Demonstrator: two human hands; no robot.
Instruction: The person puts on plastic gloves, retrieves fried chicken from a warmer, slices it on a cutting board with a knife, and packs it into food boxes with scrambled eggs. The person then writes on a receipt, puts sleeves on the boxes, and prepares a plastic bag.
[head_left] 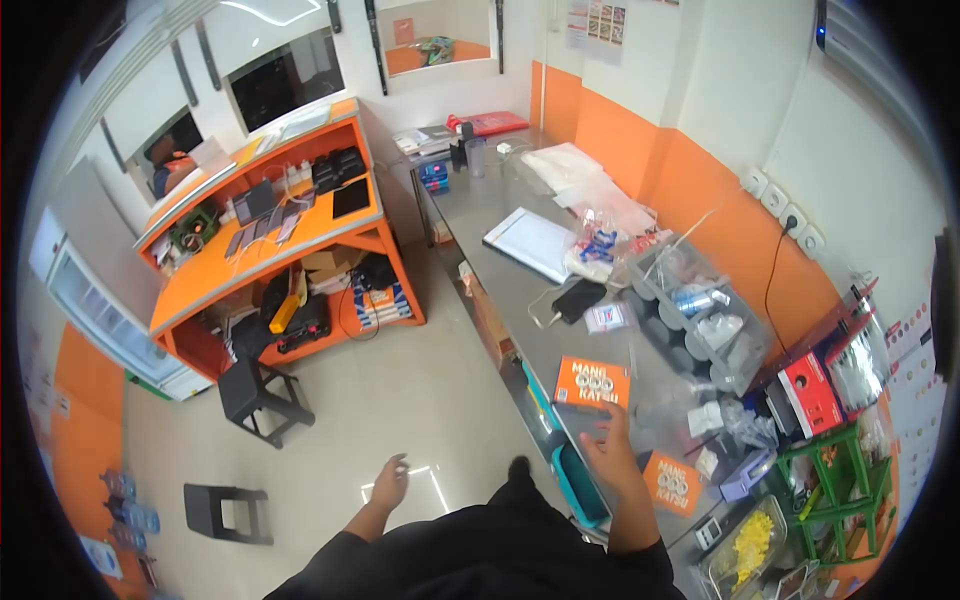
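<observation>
My right hand (612, 452) hangs over the near part of the steel counter (480, 230), open with its fingers apart. Its fingertips reach the near edge of an orange box (592, 383) printed "MANG KATSU"; whether they touch it I cannot tell. A second orange box (670, 484) with the same print lies to the right of my forearm. My left hand (390, 483) is held low above the tiled floor, empty, with its fingers loosely bent and partly apart.
A grey compartment organizer (690, 320), a white notepad (530, 243) and a black phone (578, 300) lie further along the counter. A green rack (835, 490) and a tray of yellow pieces (745, 550) are at right. Black stools (258, 395) stand left, near an orange desk (215, 270).
</observation>
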